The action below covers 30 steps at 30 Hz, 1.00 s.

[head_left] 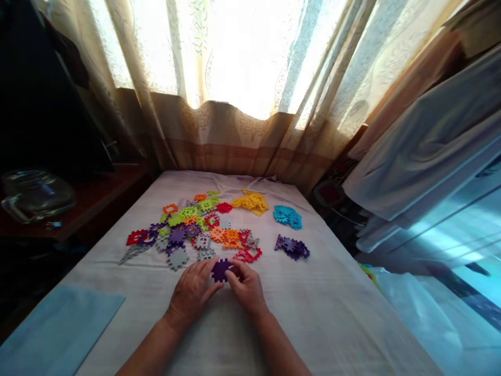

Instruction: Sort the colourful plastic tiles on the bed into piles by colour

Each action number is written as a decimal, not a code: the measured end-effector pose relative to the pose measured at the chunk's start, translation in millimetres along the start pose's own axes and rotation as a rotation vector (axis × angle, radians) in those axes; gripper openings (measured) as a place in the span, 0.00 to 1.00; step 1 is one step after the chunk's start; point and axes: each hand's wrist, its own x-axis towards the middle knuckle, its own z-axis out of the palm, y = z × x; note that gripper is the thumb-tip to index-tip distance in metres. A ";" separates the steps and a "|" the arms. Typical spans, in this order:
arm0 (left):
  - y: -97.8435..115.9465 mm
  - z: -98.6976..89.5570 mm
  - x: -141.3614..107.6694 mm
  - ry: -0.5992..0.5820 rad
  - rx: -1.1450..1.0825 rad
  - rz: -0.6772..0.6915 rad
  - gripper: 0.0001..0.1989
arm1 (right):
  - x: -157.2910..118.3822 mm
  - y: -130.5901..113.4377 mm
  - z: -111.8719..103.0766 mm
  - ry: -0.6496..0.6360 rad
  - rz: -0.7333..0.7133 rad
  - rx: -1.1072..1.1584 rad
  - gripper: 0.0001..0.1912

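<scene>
A dark purple square puzzle tile (pixel 221 270) with notched edges is held up between my two hands. My left hand (pixel 192 286) pinches its left side, with the thumb low and the fingers behind. On its right side, the thumb and fingers of my right hand (pixel 246 284) grip the edge. Just beyond lies a mixed heap of notched tiles, among them a grey tile (pixel 178 258), orange tiles (pixel 230 237), green tiles (pixel 188 213) and a red tile (pixel 135 237). A separate purple pile (pixel 291 247) rests to the right.
Yellow tiles (pixel 252 202) and blue tiles (pixel 287 216) form piles at the back of the cloth-covered table (pixel 324 313). A light blue sheet (pixel 58 329) lies front left. A glass jug (pixel 37 193) stands on a dark side table. Curtains (pixel 219 133) hang behind; clothes (pixel 422 136) hang right.
</scene>
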 end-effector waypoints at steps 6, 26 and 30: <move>-13.2 0.2 -2.5 0.108 0.081 0.005 0.33 | 32.1 31.5 -83.5 0.279 0.022 -0.282 0.18; -91.1 -26.1 35.7 -0.006 0.436 -0.559 0.29 | 38.1 50.3 -102.6 0.451 -0.211 -0.645 0.19; -92.5 -23.6 52.4 -0.079 0.477 -0.562 0.26 | 34.8 46.2 -94.3 0.415 -0.267 -0.624 0.18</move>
